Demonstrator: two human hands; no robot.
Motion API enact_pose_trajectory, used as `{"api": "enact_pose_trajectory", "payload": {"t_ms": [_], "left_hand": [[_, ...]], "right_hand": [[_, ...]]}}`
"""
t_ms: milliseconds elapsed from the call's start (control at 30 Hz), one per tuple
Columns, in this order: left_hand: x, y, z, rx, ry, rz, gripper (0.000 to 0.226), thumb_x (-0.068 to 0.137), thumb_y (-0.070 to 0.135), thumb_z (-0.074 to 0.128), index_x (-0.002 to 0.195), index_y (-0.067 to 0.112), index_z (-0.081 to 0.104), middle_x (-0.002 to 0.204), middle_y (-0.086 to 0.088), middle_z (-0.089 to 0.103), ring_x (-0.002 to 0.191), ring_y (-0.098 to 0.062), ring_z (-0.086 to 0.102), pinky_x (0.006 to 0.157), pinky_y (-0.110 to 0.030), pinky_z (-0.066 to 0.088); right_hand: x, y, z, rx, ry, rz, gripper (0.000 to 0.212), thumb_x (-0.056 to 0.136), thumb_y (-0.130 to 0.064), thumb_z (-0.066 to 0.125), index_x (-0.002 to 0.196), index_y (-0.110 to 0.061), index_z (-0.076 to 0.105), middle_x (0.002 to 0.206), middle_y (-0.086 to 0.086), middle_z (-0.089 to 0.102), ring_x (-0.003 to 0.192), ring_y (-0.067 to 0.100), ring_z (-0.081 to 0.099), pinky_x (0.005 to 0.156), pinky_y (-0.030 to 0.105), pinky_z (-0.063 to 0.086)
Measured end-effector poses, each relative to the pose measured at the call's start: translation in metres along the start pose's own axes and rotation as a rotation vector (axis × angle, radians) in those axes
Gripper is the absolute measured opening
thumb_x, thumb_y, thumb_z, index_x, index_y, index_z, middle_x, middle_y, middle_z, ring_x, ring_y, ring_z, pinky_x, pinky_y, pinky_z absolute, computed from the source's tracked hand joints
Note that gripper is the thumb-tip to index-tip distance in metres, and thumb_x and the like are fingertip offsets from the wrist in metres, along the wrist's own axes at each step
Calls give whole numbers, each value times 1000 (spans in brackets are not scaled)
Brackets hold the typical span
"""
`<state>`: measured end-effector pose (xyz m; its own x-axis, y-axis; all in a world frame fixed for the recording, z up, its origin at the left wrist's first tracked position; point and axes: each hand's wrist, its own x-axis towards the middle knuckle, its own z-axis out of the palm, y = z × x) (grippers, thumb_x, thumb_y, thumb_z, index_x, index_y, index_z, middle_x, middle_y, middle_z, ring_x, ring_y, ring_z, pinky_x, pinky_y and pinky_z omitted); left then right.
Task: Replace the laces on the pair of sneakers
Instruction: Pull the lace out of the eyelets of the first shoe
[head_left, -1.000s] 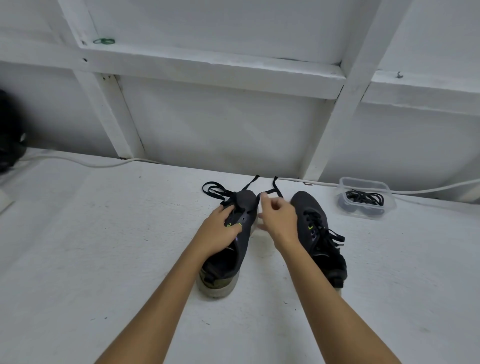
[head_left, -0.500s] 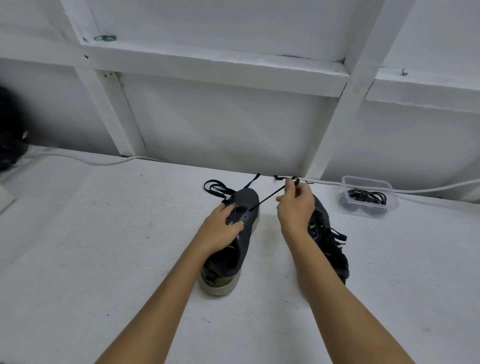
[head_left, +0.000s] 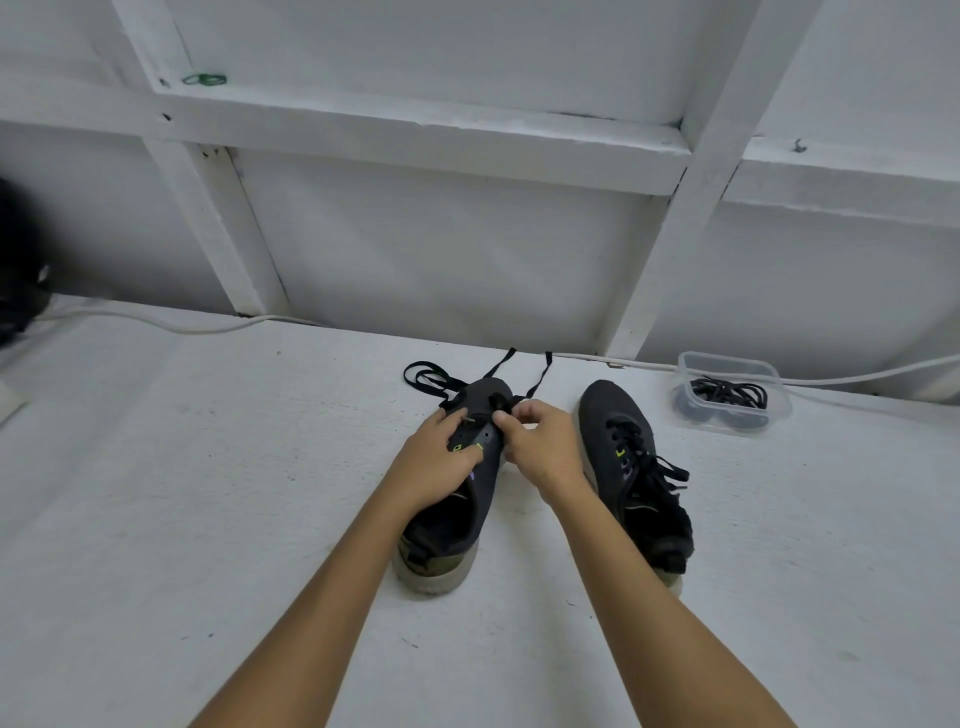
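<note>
Black lace (head_left: 501, 402) is pinched in your right hand (head_left: 543, 449) at the left sneaker's (head_left: 470, 499) eyelets, on the white surface (head_left: 208, 519). Your left hand (head_left: 436, 467) grips that sneaker's side; the laced sneaker (head_left: 631, 467) sits just beside.

Two dark sneakers: one (head_left: 470, 499) partly unlaced, one (head_left: 631, 467) fully laced. One loose black lace (head_left: 431, 376) trails from the first. One clear plastic container (head_left: 732, 392) holding coiled black laces. Two hands: left (head_left: 434, 467), right (head_left: 543, 449). One white cable (head_left: 156, 323).
</note>
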<state>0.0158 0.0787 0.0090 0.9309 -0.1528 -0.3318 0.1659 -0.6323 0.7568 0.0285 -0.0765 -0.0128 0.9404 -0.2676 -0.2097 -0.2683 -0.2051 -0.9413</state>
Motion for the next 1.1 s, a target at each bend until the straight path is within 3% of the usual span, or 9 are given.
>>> {"api": "enact_pose_trajectory", "payload": {"t_ms": [67,267,367,467,567,633,767,967,1100], "left_hand": [[0,0,0,11,-7,-9,69,91,35,57,156,33,32,166,7,18,146,-18,32,116,-38,31],[1,-1,0,-18,20,5,63,93,38,58,153,34,39,162,7,29,144,-16,35,117,-39,32],[5,0,-8,-105,153,57,32,95,35,62,126,31,68,120,18,61,120,-8,55,93,-17,40],[14,5,-16,9,135,105,18,92,23,65,103,29,78,93,24,65,95,0,59,77,-9,37],[24,13,-23,98,51,121,22,86,17,71,104,27,78,96,15,72,87,2,60,74,-6,39],[30,16,-27,135,34,142,24,82,19,76,105,26,79,90,14,70,84,0,62,77,-13,45],[40,11,-29,235,26,289,17,84,22,76,100,27,81,89,12,66,87,-6,61,75,-16,42],[37,-2,-8,145,124,355,11,93,17,66,89,27,70,93,9,64,83,-5,61,75,-16,44],[38,-1,3,56,155,279,8,94,21,63,89,24,69,92,7,68,83,-8,61,73,-16,44]], "right_hand": [[0,-6,0,110,37,31,20,93,-28,67,80,-15,61,81,6,67,66,17,65,76,47,59],[-5,-5,2,293,56,134,15,105,-17,52,94,-7,50,80,8,65,69,15,63,59,29,59],[-5,-5,0,285,36,133,11,105,-14,52,98,-5,53,83,9,66,71,14,65,60,29,61],[-9,-1,-2,281,6,143,12,105,-7,48,104,-3,60,88,11,67,72,14,65,67,32,61],[-12,5,-2,309,-16,149,17,106,-4,46,110,-1,62,95,14,67,80,17,67,73,33,62],[-13,6,-4,284,-23,126,19,105,-5,47,106,-8,65,95,11,69,82,16,69,75,32,63],[-10,7,-8,195,-42,66,14,95,-8,63,96,-17,74,97,10,74,86,21,73,79,36,63],[-11,10,-12,130,-76,-10,11,86,-16,78,95,-21,77,87,-2,77,84,19,75,82,42,63],[-10,12,-11,106,-70,-8,10,93,-13,69,91,-20,76,85,5,77,83,25,75,82,46,62]]}}
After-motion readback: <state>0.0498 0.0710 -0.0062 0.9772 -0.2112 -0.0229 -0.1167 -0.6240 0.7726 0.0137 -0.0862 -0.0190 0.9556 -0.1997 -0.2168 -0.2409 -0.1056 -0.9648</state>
